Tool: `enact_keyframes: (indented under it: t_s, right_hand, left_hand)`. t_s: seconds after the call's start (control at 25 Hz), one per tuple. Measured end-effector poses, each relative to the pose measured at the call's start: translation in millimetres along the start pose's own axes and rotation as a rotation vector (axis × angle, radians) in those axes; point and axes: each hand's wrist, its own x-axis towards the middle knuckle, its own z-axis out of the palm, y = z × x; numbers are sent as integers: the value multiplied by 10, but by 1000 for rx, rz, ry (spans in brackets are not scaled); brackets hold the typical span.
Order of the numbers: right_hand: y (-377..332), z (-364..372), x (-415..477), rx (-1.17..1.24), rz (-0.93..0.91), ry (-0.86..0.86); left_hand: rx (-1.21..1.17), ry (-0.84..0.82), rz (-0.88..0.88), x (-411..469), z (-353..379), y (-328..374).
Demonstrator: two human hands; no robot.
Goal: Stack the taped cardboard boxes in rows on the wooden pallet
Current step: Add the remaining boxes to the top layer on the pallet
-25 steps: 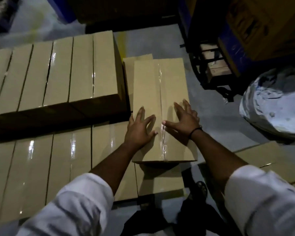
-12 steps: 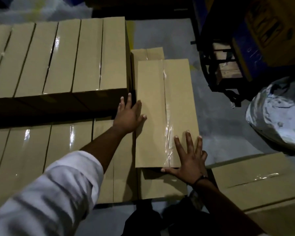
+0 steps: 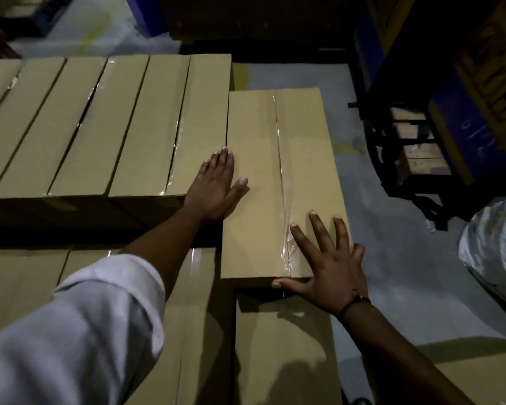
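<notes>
A long taped cardboard box (image 3: 260, 176) lies at the right end of the upper row of boxes (image 3: 100, 127), its left side against the neighbouring box. My left hand (image 3: 215, 185) lies flat with straight fingers across the seam between that box and its neighbour. My right hand (image 3: 327, 258) rests spread on the box's near right corner, with the thumb against its near end face. A lower row of boxes (image 3: 281, 352) runs beneath, nearer to me. The pallet is hidden under the boxes.
Grey floor (image 3: 392, 258) lies to the right of the stack. A dark metal frame holding wooden blocks (image 3: 415, 153) stands at the right. A crumpled plastic-wrapped bundle (image 3: 497, 244) sits at the right edge. Another cardboard box (image 3: 485, 372) lies at the bottom right.
The box slid away from me and left until it closed up against the upper row. My left hand moved up along its left edge; my right hand stayed at the near end.
</notes>
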Motion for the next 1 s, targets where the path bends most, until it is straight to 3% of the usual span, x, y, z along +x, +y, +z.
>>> enact_keyframes:
  t_s: [0.4, 1.0]
  right_hand:
    - [105, -153, 1003, -122, 9, 72]
    - [135, -259, 1606, -147, 24, 79]
  left_hand:
    - [-16, 57, 10, 24, 93, -59]
    - [-30, 145, -25, 62, 80, -19]
